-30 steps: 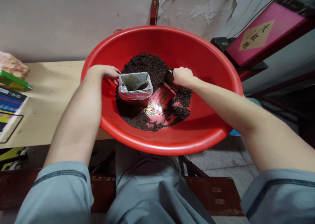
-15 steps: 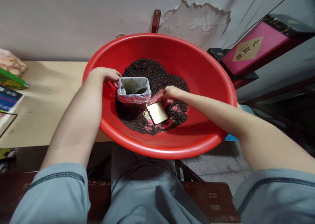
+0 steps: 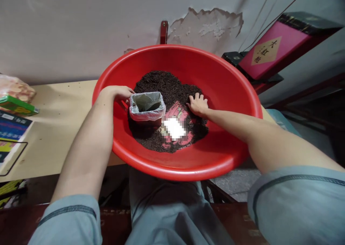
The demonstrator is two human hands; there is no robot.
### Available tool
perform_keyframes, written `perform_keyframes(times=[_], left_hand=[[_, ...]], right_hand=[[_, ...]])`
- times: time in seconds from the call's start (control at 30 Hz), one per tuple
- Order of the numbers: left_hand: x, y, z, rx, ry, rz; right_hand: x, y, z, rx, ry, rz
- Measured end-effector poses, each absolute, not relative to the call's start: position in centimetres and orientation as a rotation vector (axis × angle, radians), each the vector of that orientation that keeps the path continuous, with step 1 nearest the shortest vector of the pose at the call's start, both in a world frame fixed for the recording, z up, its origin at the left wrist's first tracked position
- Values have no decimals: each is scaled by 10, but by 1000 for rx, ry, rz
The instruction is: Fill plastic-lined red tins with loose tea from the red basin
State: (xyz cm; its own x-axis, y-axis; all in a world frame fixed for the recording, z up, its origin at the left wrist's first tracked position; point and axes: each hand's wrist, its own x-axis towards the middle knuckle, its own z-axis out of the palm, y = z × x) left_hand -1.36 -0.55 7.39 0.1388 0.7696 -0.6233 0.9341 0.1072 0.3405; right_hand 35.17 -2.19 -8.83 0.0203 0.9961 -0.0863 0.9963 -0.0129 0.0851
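A wide red basin holds a spread of dark, loose tea leaves. On its left stands a rectangular tin lined with a clear plastic bag, its mouth upward. My left hand grips the tin's left rim, some of the fingers hidden behind it. To the right, my right hand rests on the tea leaves, fingers spread, holding nothing. Between the tin and my right hand lies a flat squarish lid, showing now as a bright, blurred patch. Bare red basin floor shows around it.
The basin sits on a pale wooden table against the wall. At the left lie a green box, a bag and printed packaging. A tall pink tin stands tilted-looking at the right.
My right hand has moved right and slightly away from the lid, its fingers opening from a closed shape onto the leaves. My left hand stays at the tin. The camera view has shifted slightly.
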Motion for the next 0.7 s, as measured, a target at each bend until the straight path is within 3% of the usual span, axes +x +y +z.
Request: perform_keyframes(times=[0.47,0.7], left_hand=[[-3,-2,54,1553,1349,-449],[-12,8,54,1534,1651,-463]], right_hand=[[313,9,-18,2161,2268,-253],[256,-24,40,1976,2940,-461]])
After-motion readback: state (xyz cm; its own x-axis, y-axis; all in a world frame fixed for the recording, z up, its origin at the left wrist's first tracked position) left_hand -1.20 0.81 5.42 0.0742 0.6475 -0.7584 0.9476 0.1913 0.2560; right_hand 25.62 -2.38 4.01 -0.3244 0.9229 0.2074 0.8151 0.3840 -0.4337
